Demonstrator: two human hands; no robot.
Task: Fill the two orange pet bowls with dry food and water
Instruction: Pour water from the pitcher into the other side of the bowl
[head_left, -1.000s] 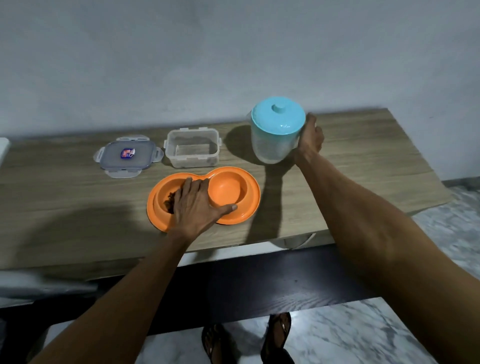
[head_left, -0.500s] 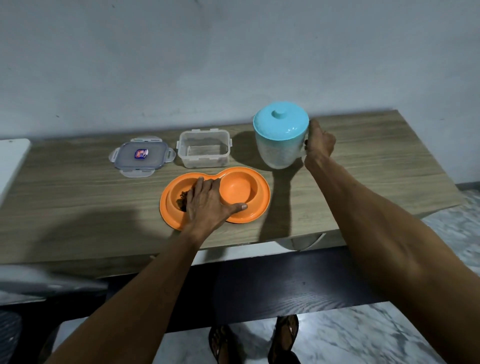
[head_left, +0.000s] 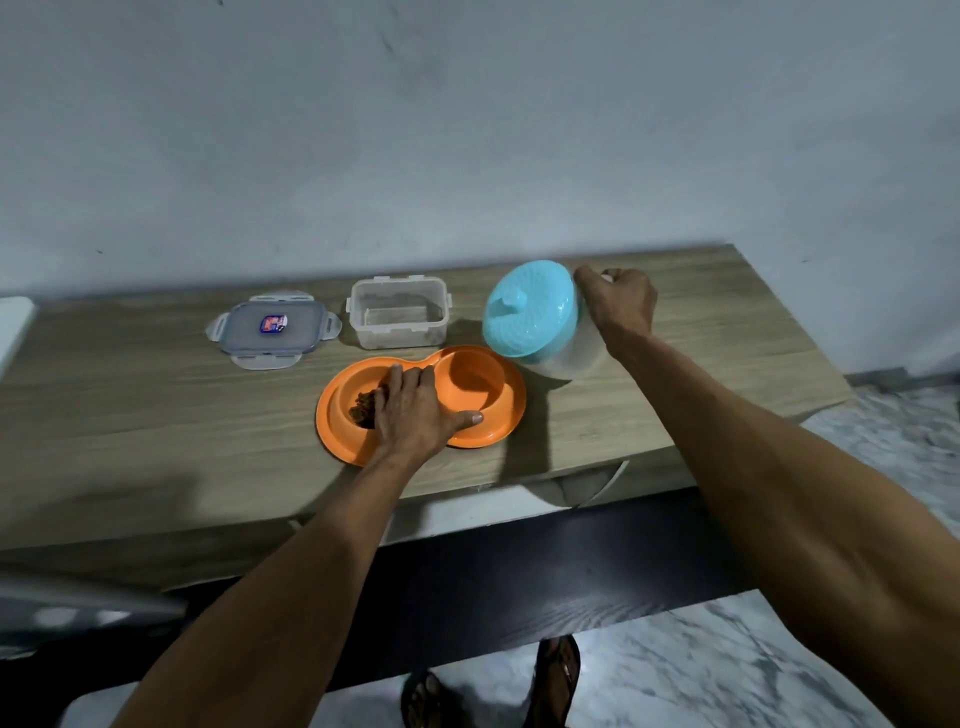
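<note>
While your left hand (head_left: 415, 410) is pressing flat on the orange pet bowls (head_left: 498, 415), kibble (head_left: 363, 408) at nine o'clock, your right hand (head_left: 618, 306) is gripping and tipping the jug (head_left: 530, 312) at two o'clock; water wants a controlled pour into the right bowl.

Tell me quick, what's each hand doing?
Left hand: open, flat on the orange plastic double bowl.
Right hand: closed on the blue-lidded translucent jug.

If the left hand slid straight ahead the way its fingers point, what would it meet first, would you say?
Probably the clear container: the left hand lies flat on the orange double bowl, fingers aimed at the wall, container just beyond the rim. Depth is uncertain.
</note>
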